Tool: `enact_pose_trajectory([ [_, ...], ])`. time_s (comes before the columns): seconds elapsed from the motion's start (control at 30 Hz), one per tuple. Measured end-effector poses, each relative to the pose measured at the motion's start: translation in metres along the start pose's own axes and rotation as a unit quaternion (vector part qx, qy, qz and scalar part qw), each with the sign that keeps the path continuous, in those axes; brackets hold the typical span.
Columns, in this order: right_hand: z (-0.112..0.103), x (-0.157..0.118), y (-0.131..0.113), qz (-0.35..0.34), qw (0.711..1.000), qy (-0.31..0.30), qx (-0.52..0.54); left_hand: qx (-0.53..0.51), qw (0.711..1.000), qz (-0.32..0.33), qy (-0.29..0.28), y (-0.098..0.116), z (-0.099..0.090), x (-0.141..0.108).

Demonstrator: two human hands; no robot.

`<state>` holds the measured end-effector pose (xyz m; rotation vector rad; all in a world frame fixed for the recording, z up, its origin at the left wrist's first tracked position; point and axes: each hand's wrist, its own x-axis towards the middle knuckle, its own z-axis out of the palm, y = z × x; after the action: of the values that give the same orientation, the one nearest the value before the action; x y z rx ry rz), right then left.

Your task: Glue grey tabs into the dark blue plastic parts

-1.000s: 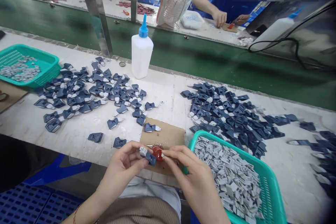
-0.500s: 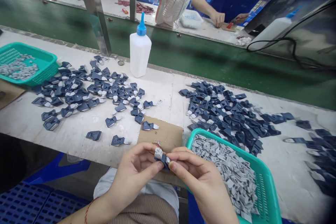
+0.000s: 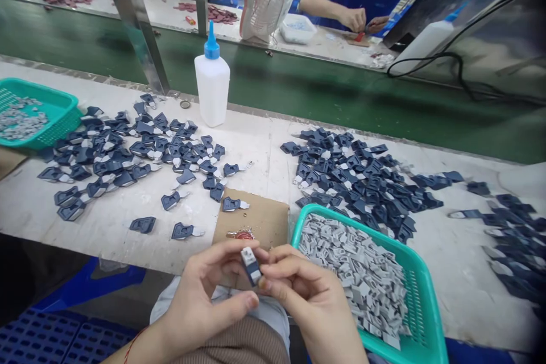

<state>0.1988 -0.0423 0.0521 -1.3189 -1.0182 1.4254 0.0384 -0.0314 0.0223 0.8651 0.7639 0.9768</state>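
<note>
Between my hands, over the front table edge, is a small dark-blue plastic part with a light-grey piece (image 3: 251, 264) at its upper end. My right hand (image 3: 301, 284) pinches its lower right side between thumb and fingers. My left hand (image 3: 213, 284) curls around the other side, its index finger against the upper end and its thumb slightly off the part. Some left fingers are hidden behind it. Just beyond lies a brown cardboard piece (image 3: 273, 219), bearing one blue-and-grey part (image 3: 234, 204) and a red round object (image 3: 245, 235).
A green basket of grey pieces (image 3: 426, 273) stands by my right hand. Piles of blue parts lie left (image 3: 145, 145) and right (image 3: 354, 173). A white bottle with blue nozzle (image 3: 212, 88) stands behind. Another green basket (image 3: 63, 119) is far left. Across the divider, people's hands work near a fan (image 3: 268, 0).
The part has turned in my fingers, its grey end tipping upward and its end face toward me. My left thumb has come off it. The whole view has shifted slightly.
</note>
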Motion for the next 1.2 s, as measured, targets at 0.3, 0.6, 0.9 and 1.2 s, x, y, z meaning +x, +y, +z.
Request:
enact_pose_trajectory([
  [0.3, -0.06, 0.007, 0.004, -0.166, 0.868, 0.197, -0.425, 0.208, 0.961, 0.044, 0.178, 0.011, -0.024, 0.01],
  [0.6, -0.079, 0.03, 0.012, -0.229, 0.79, 0.095, -0.56, 0.67, 0.705, 0.091, 0.213, 0.027, -0.098, 0.022],
  [0.9, -0.081, 0.001, -0.003, -0.066, 0.905, 0.079, -0.413, 0.71, 0.669, 0.096, 0.197, 0.049, -0.075, 0.036],
  [1.2, -0.072, -0.001, 0.009, -0.124, 0.884, 0.092, -0.442, 0.673, 0.713, 0.191, -0.043, 0.058, 0.004, 0.147],
])
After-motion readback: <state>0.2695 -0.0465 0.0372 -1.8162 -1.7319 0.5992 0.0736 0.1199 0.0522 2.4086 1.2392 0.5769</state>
